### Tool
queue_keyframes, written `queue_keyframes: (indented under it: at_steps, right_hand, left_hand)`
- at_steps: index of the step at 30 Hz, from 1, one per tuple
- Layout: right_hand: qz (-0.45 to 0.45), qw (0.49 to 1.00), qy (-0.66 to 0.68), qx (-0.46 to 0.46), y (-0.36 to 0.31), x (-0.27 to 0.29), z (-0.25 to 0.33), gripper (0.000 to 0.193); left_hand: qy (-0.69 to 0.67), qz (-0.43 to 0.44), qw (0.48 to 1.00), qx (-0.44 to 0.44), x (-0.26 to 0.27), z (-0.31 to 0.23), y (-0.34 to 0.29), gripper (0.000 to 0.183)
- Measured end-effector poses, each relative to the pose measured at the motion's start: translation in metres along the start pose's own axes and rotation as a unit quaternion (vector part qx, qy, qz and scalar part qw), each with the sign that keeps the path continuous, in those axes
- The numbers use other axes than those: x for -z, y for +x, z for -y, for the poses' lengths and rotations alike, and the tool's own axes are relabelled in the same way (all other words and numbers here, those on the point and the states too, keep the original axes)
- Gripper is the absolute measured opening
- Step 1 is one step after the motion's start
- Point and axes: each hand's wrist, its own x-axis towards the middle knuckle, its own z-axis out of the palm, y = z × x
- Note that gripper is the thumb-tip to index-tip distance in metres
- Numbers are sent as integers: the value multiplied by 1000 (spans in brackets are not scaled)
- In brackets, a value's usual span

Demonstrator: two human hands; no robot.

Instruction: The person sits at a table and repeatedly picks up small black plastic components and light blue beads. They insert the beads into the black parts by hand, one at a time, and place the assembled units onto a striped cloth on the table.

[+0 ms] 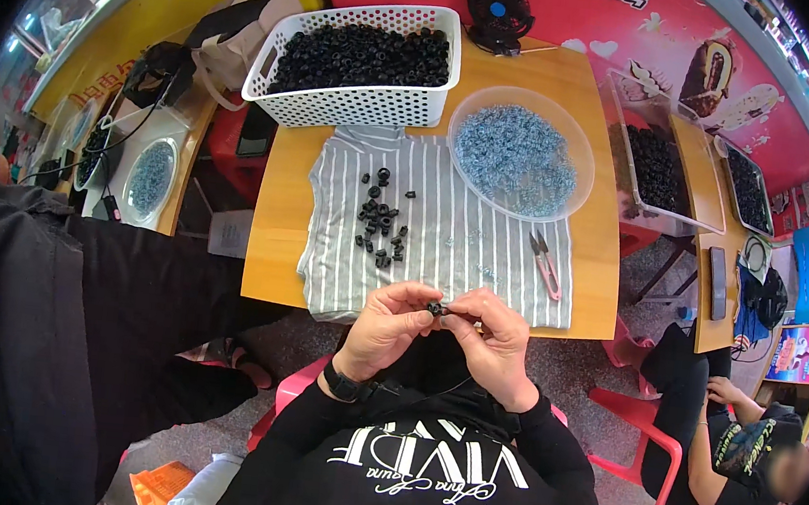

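Note:
Just past my body, at the table's near edge, both hands meet over a small black ring-like part (434,308). The thumb and fingers of my left hand (386,327) pinch it from the left. My right hand (495,344) is closed too, its thumb and fingertips gripping the part's right side; any smaller piece between them is hidden. Ahead of my hands, a loose group of similar black parts (381,216) lies on a grey-and-white striped cloth (329,275). Pink-handled thread snips (546,268) rest on the cloth to the right, near a few tiny clear pieces (487,272).
A white perforated basket (340,110) of black parts stands at the back left. Beside it is a round clear tub (576,186) of pale blue pieces. A black fan (498,16) sits behind. One person (19,313) is close on my left; another (746,446) sits at right.

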Motion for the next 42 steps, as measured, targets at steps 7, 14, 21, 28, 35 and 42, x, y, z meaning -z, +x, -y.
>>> queue_keyframes:
  at_steps: [7, 14, 21, 28, 35, 42]
  right_hand:
    - [10, 999, -35, 25, -2, -2, -3, 17]
    - [0, 998, -44, 49, -3, -2, -5, 17]
    - [-4, 998, -43, 41, -7, -3, -9, 16]
    - [6, 996, -76, 56, -8, -2, -11, 16]
    - [6, 994, -95, 61, -6, -1, -5, 18]
    - [13, 998, -52, 17, -7, 2, -4, 17]
  left_hand:
    - [18, 7, 1000, -17, 4, 3, 0, 27]
    - [24, 22, 999, -18, 2, 2, 0, 27]
    - [5, 11, 1000, 7, 4, 7, -3, 25]
    - [-6, 0, 1000, 13, 3, 10, -5, 26]
    - [4, 5, 1000, 9, -1, 5, -5, 28]
    - [-12, 1, 1000, 27, 0, 6, -7, 29]
